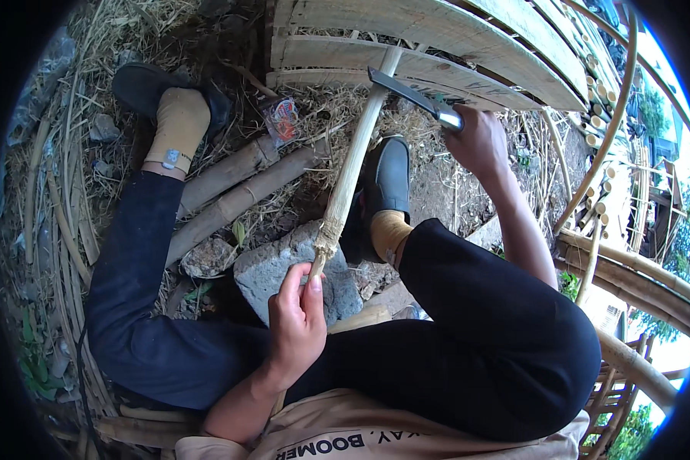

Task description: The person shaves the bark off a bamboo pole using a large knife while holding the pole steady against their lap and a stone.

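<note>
A pale, peeled bamboo stick (354, 157) slants away from me, its far end up by the wooden slats. My left hand (297, 326) pinches its near end between thumb and fingers, just below a rough, frayed knot. In my right hand (479, 142) is a knife (408, 93) with a dark, straight blade and a silver handle, gripped in closed fingers. The blade lies across the stick close to its far end; whether it cuts into the wood I cannot tell. Under the stick's near part sits a grey stone block (264, 268).
A slatted wooden panel (429, 31) stands at the far side. Two thick bamboo poles (245, 192) lie on straw-strewn ground between my legs, near a crumpled plastic wrapper (281, 121). Stacked bamboo (602, 115) and a bamboo frame (636, 268) are on the right.
</note>
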Available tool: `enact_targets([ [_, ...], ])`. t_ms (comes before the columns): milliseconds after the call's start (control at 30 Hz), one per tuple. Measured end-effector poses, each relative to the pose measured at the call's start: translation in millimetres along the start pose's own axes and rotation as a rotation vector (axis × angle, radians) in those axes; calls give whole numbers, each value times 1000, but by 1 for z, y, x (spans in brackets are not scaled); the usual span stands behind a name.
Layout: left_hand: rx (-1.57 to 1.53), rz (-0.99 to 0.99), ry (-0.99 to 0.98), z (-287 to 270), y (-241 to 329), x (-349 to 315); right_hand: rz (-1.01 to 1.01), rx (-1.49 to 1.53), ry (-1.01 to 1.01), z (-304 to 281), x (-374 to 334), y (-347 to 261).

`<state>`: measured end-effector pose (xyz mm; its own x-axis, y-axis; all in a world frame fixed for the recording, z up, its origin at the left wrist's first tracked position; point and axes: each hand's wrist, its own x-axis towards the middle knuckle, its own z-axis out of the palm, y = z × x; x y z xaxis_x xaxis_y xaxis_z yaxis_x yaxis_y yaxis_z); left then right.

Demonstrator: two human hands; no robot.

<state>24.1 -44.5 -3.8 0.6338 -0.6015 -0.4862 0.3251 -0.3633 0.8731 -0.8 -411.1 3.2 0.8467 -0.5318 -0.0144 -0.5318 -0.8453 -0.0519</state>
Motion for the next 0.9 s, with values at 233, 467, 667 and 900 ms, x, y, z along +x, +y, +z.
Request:
enact_targets([
  [233,8,39,43,-4,0,5,-106,16,-159,2,-7,-32],
  [467,245,108,86,3,12,2,-35,72,-117,10,1,-38],
  [667,222,124,77,3,9,1,-53,36,5,19,13,-23],
  [900,178,44,38,-3,7,4,72,-102,85,18,30,6],
])
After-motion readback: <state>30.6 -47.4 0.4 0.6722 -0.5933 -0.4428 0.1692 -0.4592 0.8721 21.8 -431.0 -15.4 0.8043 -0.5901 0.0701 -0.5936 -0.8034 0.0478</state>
